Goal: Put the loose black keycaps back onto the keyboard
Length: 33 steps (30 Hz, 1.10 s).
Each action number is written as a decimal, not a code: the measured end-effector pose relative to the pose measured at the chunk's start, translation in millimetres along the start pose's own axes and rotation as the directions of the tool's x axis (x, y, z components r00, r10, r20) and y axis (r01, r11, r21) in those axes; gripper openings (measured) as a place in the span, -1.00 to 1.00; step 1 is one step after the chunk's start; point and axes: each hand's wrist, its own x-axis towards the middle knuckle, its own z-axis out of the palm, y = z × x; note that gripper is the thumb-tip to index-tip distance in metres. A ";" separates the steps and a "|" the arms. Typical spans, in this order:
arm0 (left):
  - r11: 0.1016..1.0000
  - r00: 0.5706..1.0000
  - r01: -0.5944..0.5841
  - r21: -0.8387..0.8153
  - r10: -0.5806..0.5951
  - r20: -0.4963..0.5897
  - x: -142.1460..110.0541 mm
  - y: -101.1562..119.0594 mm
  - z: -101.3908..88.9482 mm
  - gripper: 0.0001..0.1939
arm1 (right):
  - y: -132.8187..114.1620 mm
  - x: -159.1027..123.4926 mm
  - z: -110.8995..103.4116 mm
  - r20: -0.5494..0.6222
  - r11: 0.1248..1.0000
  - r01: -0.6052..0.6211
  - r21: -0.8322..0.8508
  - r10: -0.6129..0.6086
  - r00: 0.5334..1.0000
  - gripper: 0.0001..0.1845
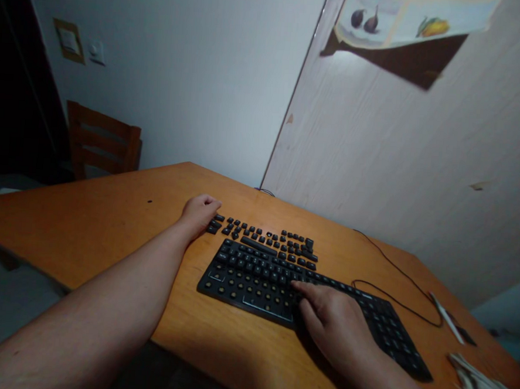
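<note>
Black plastic full-size kbd (254,288) under R hand (335,322), its near-L rows w/o caps.
R index is extended onto the key rows, thumb slightly apart; whether a cap is gripped can't be told. L hand (199,211) is curled, its fingers beside loose small black plastic keycaps (261,239) on the orange-brown wooden worktop (108,226); anything inside is hidden. Kbd is judged light, stiff, best held by its edges; caps prob. slick, best pinched by their sides. Kbd's middle is partly covered by R fingers; legends are blurred.

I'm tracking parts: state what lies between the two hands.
In the head view: loose black keycaps beside the left hand, then part of the computer keyboard, reaching under the right hand.
</note>
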 end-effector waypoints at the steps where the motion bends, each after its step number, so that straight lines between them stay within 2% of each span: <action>1: 1.000 1.000 -0.002 0.000 0.002 0.001 0.1 0.0 -0.1 -0.76 | -0.4 -0.2 -0.1 -0.006 1.000 0.000 0.001 0.000 1.000 -0.55; 6: 1.000 1.000 0.018 -0.003 -0.018 0.004 -0.3 1.7 -0.5 -0.77 | 0.4 2.9 -1.2 -0.019 0.998 -0.046 0.033 0.046 0.999 -0.62; 16: 1.000 1.000 -0.010 -0.005 0.010 -0.002 -1.2 1.7 0.4 -0.77 | -0.5 18.0 -0.8 0.079 0.990 -0.096 0.105 0.088 0.993 -0.75; 23: 0.999 0.999 -0.032 0.025 0.032 -0.002 1.1 -0.3 1.0 -0.75 | -1.7 29.6 0.9 0.162 0.974 -0.186 0.128 0.165 0.973 -0.84; 28: 0.998 0.999 -0.044 0.039 0.044 0.000 5.7 -6.7 1.0 -0.76 | -5.1 30.9 0.5 0.148 0.987 -0.150 0.057 0.141 0.979 -0.86; 33: 0.999 1.000 -0.030 0.029 0.030 -0.003 5.7 -7.4 0.6 -0.78 | -3.8 26.9 0.3 0.097 0.996 -0.003 -0.084 0.011 0.995 -0.80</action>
